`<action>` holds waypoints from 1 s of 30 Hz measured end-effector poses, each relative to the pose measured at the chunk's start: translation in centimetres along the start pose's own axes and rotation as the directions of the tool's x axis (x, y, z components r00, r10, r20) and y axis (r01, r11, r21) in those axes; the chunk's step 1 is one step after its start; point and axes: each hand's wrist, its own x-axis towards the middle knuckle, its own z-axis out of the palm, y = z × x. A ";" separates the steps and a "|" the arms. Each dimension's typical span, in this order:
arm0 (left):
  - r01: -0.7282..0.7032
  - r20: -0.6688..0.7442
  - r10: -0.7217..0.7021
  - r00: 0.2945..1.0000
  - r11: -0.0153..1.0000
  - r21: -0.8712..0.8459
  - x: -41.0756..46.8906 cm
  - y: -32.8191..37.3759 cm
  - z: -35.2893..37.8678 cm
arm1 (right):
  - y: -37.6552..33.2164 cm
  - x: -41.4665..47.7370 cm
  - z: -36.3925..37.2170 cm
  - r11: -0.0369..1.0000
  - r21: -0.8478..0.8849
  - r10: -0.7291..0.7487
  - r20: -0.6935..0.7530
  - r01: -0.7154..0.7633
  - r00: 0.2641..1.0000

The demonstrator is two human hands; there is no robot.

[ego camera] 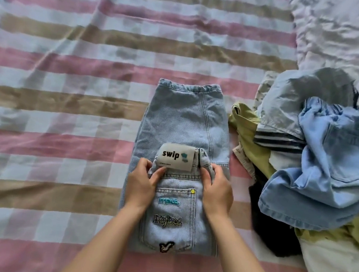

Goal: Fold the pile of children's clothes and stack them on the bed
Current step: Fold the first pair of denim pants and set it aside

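**Ana:** In the head view, what are the hands doing?

**Ben:** The left hand [141, 184] and the right hand [217, 190] are a little apart. Each one pinches the top band of the pale blue denim jeans with sewn-on patches [184, 123], one on each side of the white cloth label [176, 156].

**Ana:** Why hold them there?

**Ben:** I think it makes the band lie straight, so the fold comes out neat. The jeans lie flat on the bed with pink, tan and white stripes [67, 103], and their far end points away from the hands.

**Ana:** Where are the other clothes?

**Ben:** The messy pile of blue, green, white and dark clothes [316, 162] sits right of the right hand, close by the jeans' edge. I cannot tell if they touch. Left of the left hand there is lots of bare bed for a stack.
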 end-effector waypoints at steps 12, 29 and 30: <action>0.275 0.188 -0.262 0.947 0.960 -0.045 -8.9 -4.9 -2.9 | 3.7 -7.7 -3.1 0.957 -0.104 0.284 0.145 -0.270 0.948; 0.382 -0.037 -0.382 0.923 0.924 0.009 -22.1 -7.0 -3.8 | 9.0 -20.6 -4.2 0.924 -0.072 0.382 0.182 -0.375 0.906; 0.365 -0.022 -0.365 0.931 0.931 0.025 -22.1 -7.1 -3.8 | 9.2 -20.8 -4.2 0.923 -0.066 0.384 0.185 -0.378 0.905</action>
